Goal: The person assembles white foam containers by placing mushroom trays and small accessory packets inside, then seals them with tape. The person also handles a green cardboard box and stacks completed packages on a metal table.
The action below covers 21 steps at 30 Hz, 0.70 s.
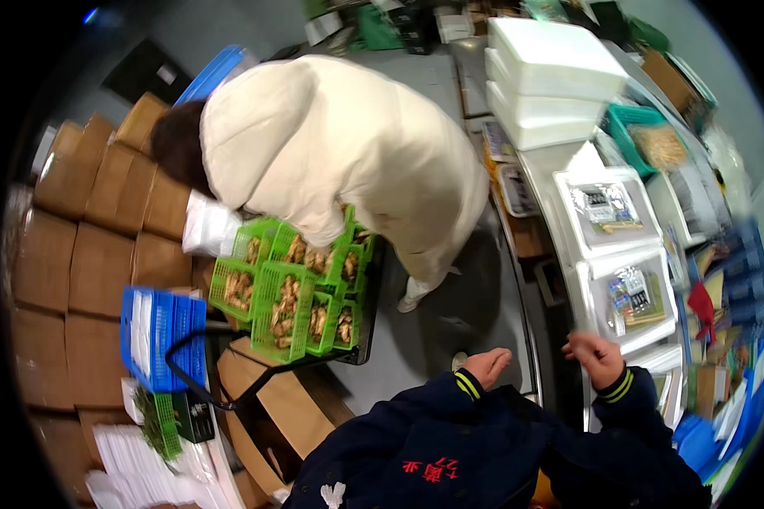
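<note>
My left hand (489,368) hangs over the floor in front of my dark jacket. Its fingers lie together, loosely bent, and nothing shows in them. To the right, my right hand (595,357) is lifted beside the metal table edge, blurred, with its fingertips a little apart and no object visible in it. Nearest to it is a white foam tray (630,299) holding printed packets. A second white tray (608,207) with similar contents sits farther along the table.
A person in a cream hooded coat (369,140) bends over green mesh baskets (283,312) of brownish produce on a black-handled cart (248,391). Brown cartons (102,267) are stacked at left, near blue crates (165,337). An open carton (277,407) stands before me. White foam boxes (551,76) tower at the table's far end.
</note>
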Each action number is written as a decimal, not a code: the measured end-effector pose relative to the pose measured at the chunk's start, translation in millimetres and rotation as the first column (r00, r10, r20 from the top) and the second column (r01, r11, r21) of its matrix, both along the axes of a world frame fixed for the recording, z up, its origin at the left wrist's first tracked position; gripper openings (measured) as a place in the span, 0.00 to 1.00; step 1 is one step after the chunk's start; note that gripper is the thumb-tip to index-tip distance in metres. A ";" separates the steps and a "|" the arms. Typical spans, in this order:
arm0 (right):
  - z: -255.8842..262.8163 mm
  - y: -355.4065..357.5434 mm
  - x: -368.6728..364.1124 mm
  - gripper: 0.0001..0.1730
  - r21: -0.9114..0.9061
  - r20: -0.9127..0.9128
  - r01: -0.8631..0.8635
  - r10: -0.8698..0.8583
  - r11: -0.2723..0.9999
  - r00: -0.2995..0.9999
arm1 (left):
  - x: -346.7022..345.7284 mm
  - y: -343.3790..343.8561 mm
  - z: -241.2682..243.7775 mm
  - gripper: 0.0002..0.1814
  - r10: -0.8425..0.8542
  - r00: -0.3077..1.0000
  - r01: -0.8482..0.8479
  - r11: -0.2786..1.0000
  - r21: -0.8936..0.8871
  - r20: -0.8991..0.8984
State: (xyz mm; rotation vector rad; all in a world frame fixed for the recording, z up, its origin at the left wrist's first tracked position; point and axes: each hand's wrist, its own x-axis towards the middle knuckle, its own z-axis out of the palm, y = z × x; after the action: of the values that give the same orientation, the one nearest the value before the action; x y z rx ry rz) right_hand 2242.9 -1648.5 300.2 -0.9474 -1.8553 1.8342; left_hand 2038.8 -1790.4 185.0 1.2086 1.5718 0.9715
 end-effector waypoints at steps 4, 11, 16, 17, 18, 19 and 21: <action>-3.2 -22.2 -100.0 0.12 -0.010 0.019 -0.278 0.278 0.961 0.960 | -71.0 -34.1 -0.2 0.14 0.295 0.955 -0.295 0.955 -0.012 -0.012; -6.4 -16.5 -174.5 0.13 0.216 0.089 -0.570 0.565 0.793 0.820 | -113.4 -74.9 -2.7 0.12 0.564 0.824 -0.565 0.824 0.026 0.057; 18.5 59.4 -147.1 0.13 0.278 0.069 -0.441 0.440 0.853 0.895 | -126.5 -53.2 7.8 0.13 0.531 0.845 -0.531 0.847 -0.013 0.071; 23.0 77.8 -132.7 0.13 0.197 -0.090 -0.284 0.306 0.938 0.948 | -126.9 -48.9 4.2 0.12 0.519 0.851 -0.517 0.855 -0.053 0.081; 31.4 100.1 -111.3 0.18 0.110 -0.109 -0.207 0.218 0.972 0.970 | -123.6 -42.5 2.3 0.12 0.510 0.845 -0.509 0.859 -0.053 0.163; 46.3 113.1 -91.3 0.21 0.157 -0.114 -0.057 0.076 0.986 0.991 | -121.4 -38.0 -8.4 0.12 0.486 0.852 -0.484 0.873 -0.062 0.197; 63.8 125.4 -39.5 0.24 0.237 -0.092 0.141 -0.122 0.961 0.988 | -107.3 -11.5 -9.2 0.12 0.332 0.922 -0.320 0.943 -0.092 0.198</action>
State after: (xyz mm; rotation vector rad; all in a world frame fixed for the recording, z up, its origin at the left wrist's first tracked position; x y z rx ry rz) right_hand 2203.3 -1523.1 364.0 -0.8769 -1.8695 1.5035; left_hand 1931.5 -1801.9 175.8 0.7846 1.6459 1.2158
